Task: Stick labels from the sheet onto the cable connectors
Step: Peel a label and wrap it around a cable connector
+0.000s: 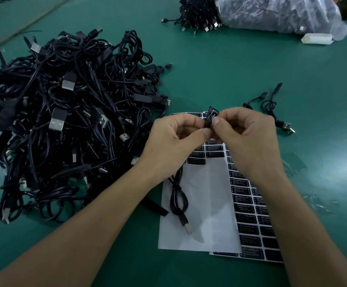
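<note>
Grip: left hand (174, 139) and right hand (249, 137) pinch one black label (211, 117) round a mostly hidden connector, just above the sheet (249, 206) on the table (230, 69); probably light, limp, tacky, so best held by its edges.

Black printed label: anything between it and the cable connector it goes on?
Nothing visible. The black printed label is right at the connector, pinched by fingers of the left hand and right hand; the connector itself cannot be made out.

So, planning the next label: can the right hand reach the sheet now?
Probably yes: the sheet lies right under the right hand, with nothing between them. But that hand is busy pinching a label, so it would have to let go first.
</note>
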